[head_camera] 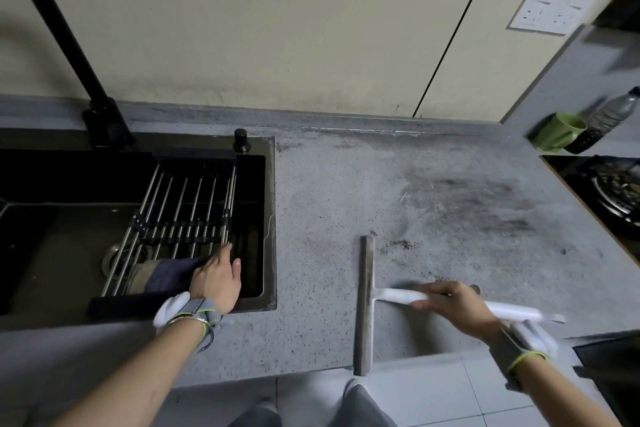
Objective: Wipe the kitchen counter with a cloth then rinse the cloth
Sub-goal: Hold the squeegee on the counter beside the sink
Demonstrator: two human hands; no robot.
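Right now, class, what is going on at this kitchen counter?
A person stands at a grey counter marked with dark smudges. The right hand holds the white handle of a squeegee lying on the counter. The left hand reaches into the sink, resting on a dark cloth on the wire rack. The cloth has not yet reached the counter.

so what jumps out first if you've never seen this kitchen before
The right hand holds a white-handled squeegee flat on the grey counter, near its front edge. Behind it, toward the hob, a dark grimy smear stains the counter. At left the left hand reaches into the black sink, fingers resting on a dark cloth under the wire rack.
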